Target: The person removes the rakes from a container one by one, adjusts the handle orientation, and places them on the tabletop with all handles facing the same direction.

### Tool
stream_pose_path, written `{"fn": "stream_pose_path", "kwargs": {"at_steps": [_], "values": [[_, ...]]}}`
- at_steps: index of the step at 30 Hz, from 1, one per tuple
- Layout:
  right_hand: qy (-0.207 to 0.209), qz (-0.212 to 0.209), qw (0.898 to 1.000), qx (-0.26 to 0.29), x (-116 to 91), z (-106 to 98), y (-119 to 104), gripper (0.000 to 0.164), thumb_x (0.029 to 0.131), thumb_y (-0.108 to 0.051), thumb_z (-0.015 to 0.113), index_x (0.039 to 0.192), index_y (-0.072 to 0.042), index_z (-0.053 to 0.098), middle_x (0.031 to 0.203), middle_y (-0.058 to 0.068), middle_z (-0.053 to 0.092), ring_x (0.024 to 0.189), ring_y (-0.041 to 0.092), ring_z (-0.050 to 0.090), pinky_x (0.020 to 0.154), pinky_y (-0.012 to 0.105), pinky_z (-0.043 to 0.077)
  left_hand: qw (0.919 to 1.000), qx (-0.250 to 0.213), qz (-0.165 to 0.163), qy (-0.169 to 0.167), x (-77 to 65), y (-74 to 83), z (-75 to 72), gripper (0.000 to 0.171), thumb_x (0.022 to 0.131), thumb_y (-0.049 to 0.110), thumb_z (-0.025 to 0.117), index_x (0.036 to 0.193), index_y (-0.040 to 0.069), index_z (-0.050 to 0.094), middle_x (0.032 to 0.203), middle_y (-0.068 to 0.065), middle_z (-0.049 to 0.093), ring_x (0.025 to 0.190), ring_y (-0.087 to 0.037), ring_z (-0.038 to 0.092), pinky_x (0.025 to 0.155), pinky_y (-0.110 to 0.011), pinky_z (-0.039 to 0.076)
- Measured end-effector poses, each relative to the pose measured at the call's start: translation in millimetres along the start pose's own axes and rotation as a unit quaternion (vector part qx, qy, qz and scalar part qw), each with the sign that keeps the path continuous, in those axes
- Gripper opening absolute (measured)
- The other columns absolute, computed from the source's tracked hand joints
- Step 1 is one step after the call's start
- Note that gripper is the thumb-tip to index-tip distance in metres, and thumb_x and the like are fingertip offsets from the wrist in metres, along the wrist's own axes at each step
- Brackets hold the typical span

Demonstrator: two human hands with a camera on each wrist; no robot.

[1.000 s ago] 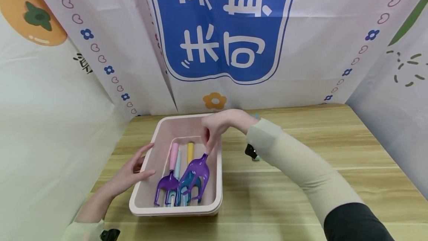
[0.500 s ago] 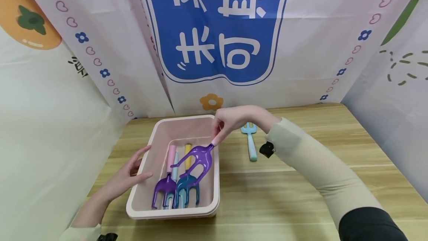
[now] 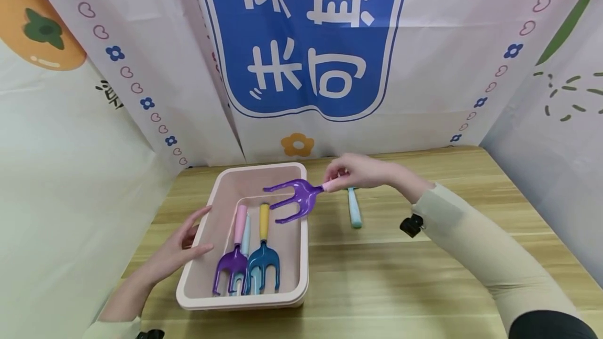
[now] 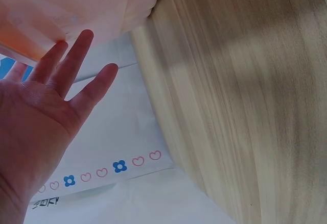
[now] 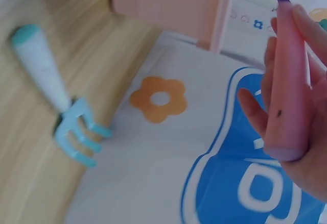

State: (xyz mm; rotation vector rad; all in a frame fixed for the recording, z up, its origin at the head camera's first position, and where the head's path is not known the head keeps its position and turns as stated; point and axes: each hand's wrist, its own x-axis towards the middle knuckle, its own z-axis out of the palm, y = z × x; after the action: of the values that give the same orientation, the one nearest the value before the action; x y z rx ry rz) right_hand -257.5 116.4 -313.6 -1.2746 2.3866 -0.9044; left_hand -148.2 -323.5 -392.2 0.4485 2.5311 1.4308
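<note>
My right hand (image 3: pixel 360 170) grips the pink handle of a purple hand fork (image 3: pixel 305 196), held above the right rim of a pale pink bin (image 3: pixel 245 303). Its tines point left over the bin. The right wrist view shows the pink handle (image 5: pixel 288 91) lying between fingers and thumb. My left hand (image 3: pixel 176 249) rests at the bin's left rim, with its fingers (image 4: pixel 76 63) extended against the wall. Inside the bin lie another purple hand fork (image 3: pixel 233 261) with a pink handle and a dark blue one (image 3: pixel 264 258) with a yellow handle. Light blue tools (image 3: pixel 246 234) are partly hidden under them.
A light blue hand fork (image 3: pixel 355 208) lies on the wooden table (image 3: pixel 424 255) right of the bin; my right hand hides its tines in the head view. A printed cloth (image 3: pixel 424 82) hangs behind the table, with cloth on both sides too.
My right hand has lifted the purple hand fork out of the bin and moved right, the fork swinging until its tines point left. My left hand stays at the rim.
</note>
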Motion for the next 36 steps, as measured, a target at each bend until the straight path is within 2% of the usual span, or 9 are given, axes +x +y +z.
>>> {"fn": "stream_pose_path", "kwargs": {"at_steps": [8, 12, 15, 18, 22, 27, 33, 36], "values": [[0.077, 0.042, 0.996, 0.006, -32.5, 8.5, 20.5, 0.013, 0.096, -0.025, 0.063, 0.099, -0.013, 0.069, 0.088, -0.002, 0.061, 0.079, 0.018, 0.052, 0.07, 0.034, 0.046, 1.0, 0.003, 0.001, -0.001, 0.8, 1.4, 0.1, 0.08, 0.093, 0.009, 0.064, 0.156, 0.013, 0.014, 0.13, -0.035, 0.05, 0.105, -0.04, 0.059, 0.073, -0.033, 0.055], [0.122, 0.057, 0.991, 0.003, -47.3, 15.8, 29.3, 0.013, 0.096, -0.023, 0.063, 0.098, -0.011, 0.069, 0.089, -0.005, 0.061, 0.083, 0.018, 0.054, 0.07, 0.034, 0.047, 1.0, 0.007, 0.003, -0.001, 0.9, 1.7, 0.1, 0.079, 0.093, 0.009, 0.064, 0.155, 0.013, 0.014, 0.13, -0.035, 0.051, 0.105, -0.038, 0.06, 0.074, -0.033, 0.055], [0.152, 0.061, 0.986, 0.004, -56.1, 20.5, 37.3, 0.01, 0.096, -0.019, 0.064, 0.095, -0.01, 0.069, 0.082, -0.006, 0.061, 0.079, 0.017, 0.054, 0.065, 0.032, 0.046, 1.0, 0.006, 0.003, -0.002, 1.4, 1.9, -0.3, 0.079, 0.094, 0.009, 0.064, 0.155, 0.012, 0.014, 0.13, -0.035, 0.051, 0.104, -0.033, 0.061, 0.074, -0.033, 0.055], [0.176, 0.065, 0.982, 0.015, -63.7, 24.0, 44.3, 0.009, 0.096, -0.014, 0.063, 0.094, -0.008, 0.069, 0.081, -0.004, 0.063, 0.077, 0.017, 0.055, 0.066, 0.033, 0.047, 1.0, 0.006, 0.004, -0.002, 1.9, 2.0, -0.8, 0.079, 0.094, 0.009, 0.064, 0.155, 0.012, 0.014, 0.13, -0.035, 0.051, 0.103, -0.03, 0.061, 0.074, -0.034, 0.055], [0.203, 0.091, 0.974, 0.035, -72.7, 27.4, 51.2, 0.013, 0.096, -0.011, 0.062, 0.101, -0.002, 0.069, 0.087, 0.003, 0.066, 0.081, 0.018, 0.057, 0.071, 0.034, 0.048, 1.0, 0.007, 0.005, -0.002, 2.2, 1.6, -1.4, 0.079, 0.093, 0.009, 0.064, 0.155, 0.012, 0.015, 0.13, -0.035, 0.051, 0.103, -0.034, 0.061, 0.074, -0.034, 0.055], [0.234, 0.141, 0.961, 0.048, -82.7, 31.6, 59.9, 0.022, 0.098, -0.013, 0.059, 0.11, 0.004, 0.066, 0.09, 0.007, 0.065, 0.082, 0.02, 0.057, 0.066, 0.03, 0.048, 1.0, 0.004, 0.004, -0.001, 1.9, 1.5, -1.3, 0.08, 0.093, 0.009, 0.064, 0.156, 0.013, 0.014, 0.131, -0.035, 0.05, 0.105, -0.04, 0.059, 0.073, -0.034, 0.055], [0.256, 0.16, 0.951, 0.071, -90.7, 39.5, 72.9, 0.028, 0.099, -0.012, 0.058, 0.115, 0.01, 0.06, 0.092, 0.01, 0.065, 0.083, 0.025, 0.059, 0.063, 0.026, 0.05, 1.0, -0.003, 0.0, 0.001, 0.4, 1.2, 0.1, 0.079, 0.093, 0.009, 0.064, 0.155, 0.012, 0.014, 0.131, -0.036, 0.049, 0.106, -0.041, 0.059, 0.074, -0.034, 0.055], [0.263, 0.173, 0.944, 0.096, -93.4, 44.0, 79.3, 0.029, 0.099, -0.011, 0.058, 0.116, 0.011, 0.058, 0.095, 0.013, 0.064, 0.085, 0.028, 0.059, 0.065, 0.03, 0.053, 1.0, -0.004, -0.001, 0.002, -0.5, 1.2, 0.7, 0.079, 0.093, 0.008, 0.064, 0.155, 0.012, 0.014, 0.131, -0.036, 0.049, 0.106, -0.04, 0.059, 0.074, -0.034, 0.055]]}}
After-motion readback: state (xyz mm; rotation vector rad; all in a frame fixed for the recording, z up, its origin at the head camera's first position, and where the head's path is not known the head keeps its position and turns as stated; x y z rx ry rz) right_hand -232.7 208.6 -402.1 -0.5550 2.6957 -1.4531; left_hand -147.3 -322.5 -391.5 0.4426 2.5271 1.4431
